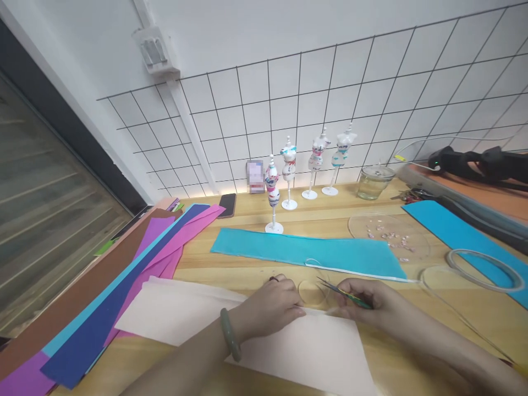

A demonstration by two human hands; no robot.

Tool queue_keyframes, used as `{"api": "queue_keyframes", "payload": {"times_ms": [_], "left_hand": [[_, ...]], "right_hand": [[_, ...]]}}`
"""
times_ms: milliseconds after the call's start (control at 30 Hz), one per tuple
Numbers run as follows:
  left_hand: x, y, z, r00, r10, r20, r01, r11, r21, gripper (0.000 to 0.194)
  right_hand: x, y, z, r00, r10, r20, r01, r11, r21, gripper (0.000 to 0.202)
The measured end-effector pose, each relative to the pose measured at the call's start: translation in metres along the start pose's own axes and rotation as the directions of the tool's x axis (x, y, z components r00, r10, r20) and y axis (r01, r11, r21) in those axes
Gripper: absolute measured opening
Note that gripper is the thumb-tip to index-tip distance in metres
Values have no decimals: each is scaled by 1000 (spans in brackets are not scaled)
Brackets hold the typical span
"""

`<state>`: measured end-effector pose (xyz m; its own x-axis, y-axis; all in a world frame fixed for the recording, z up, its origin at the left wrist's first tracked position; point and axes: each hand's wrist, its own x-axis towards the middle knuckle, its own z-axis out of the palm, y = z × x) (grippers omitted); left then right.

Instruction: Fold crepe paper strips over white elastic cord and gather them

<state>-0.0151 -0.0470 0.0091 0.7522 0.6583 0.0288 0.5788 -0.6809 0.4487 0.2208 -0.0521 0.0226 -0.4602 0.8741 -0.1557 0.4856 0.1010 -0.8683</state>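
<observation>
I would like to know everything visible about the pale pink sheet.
The pale pink sheet looks thin, matte and paper-like. It lies roughly flat on the wooden table, layered at its far left edge, its left end over magenta strips and its right part reaching the picture's bottom. The left hand touches its far edge; the right hand is near, its contact unclear.

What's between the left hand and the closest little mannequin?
In the head view, the teal strip, then, nearer the left hand, some wooden table.
</observation>
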Motion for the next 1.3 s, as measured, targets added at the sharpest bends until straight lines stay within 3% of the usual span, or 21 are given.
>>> {"api": "queue_keyframes", "payload": {"times_ms": [167, 333, 467, 667, 800, 967, 1133, 1300], "left_hand": [[-6, 1, -2, 999, 23, -43, -25, 999, -39, 21], [-8, -4, -2, 994, 34, -100, -45, 992, -116, 22], [0, -12, -2, 988, 12, -151, -33, 990, -138, 21], [20, -23, -1, 980, -26, -196, -5, 988, -155, 23], [20, -19, 7, 991, 68, -115, -83, 988, -128, 26], [15, -15, 9, 989, 85, -121, -99, 988, -121, 27], [20, -21, 0, 985, 15, -172, -54, 974, -221, 26], [24, -24, 5, 977, -144, -158, 81, 933, -350, 25]], "right_hand": [[14, 4, 4, 992, -2, -127, -23, 981, -190, 24], [27, 9, 19, 989, -72, -130, 10, 905, -426, 13], [30, 19, 10, 988, -35, -148, -48, 853, -519, 11], [29, 33, -13, 969, -13, -245, -100, 890, -445, 13], [30, 31, -4, 986, -27, -167, -30, 943, -331, 13], [29, 26, 4, 992, -60, -111, 13, 925, -381, 7], [24, 32, -25, 987, 2, -161, -82, 866, -493, 11], [15, 45, -63, 922, -14, -388, -201, 838, -508, 16]]}}
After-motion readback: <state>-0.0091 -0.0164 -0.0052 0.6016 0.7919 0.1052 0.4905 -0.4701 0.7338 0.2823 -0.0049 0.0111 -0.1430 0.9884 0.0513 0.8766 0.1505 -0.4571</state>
